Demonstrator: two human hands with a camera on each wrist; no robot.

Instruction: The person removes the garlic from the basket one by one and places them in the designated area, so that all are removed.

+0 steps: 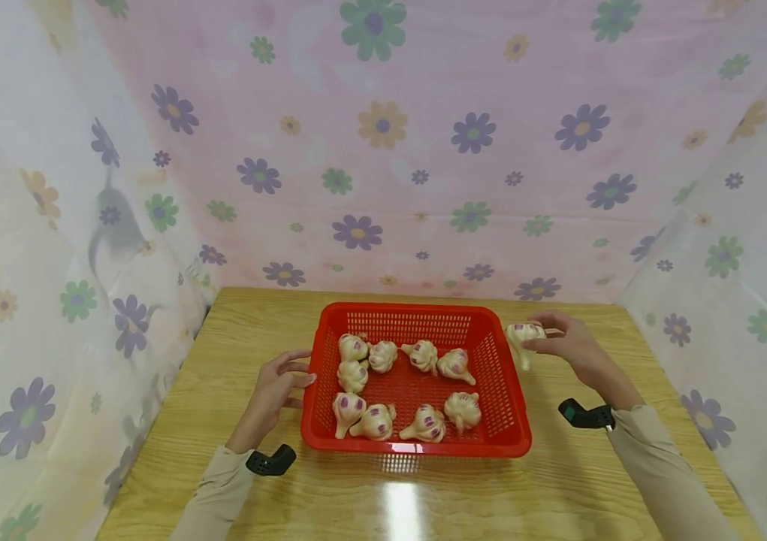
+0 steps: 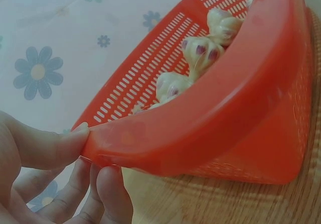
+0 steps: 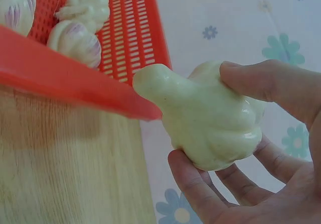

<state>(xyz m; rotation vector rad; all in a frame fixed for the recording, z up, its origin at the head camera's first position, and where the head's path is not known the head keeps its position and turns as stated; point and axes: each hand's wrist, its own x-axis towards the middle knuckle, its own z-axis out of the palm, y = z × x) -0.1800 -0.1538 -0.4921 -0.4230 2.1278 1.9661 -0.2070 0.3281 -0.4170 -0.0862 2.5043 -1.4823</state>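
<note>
A red plastic basket [image 1: 417, 448] with slotted sides stands on the wooden table, holding several garlic bulbs [image 1: 378, 422] with purple patches. At its left rim, my left hand [image 1: 278, 387] pinches the edge, thumb on top and fingers below, as the left wrist view shows. My right hand [image 1: 575, 347] is just outside the basket's right side and grips one garlic bulb [image 3: 215, 118] between thumb and fingers. In the right wrist view that bulb's stem points toward the basket rim.
The wooden table [image 1: 248, 323] runs back to a flower-printed cloth [image 1: 383, 188], which also hangs at the left and right. Inside the basket, the bulbs lie mostly in two rows, with bare red floor between them.
</note>
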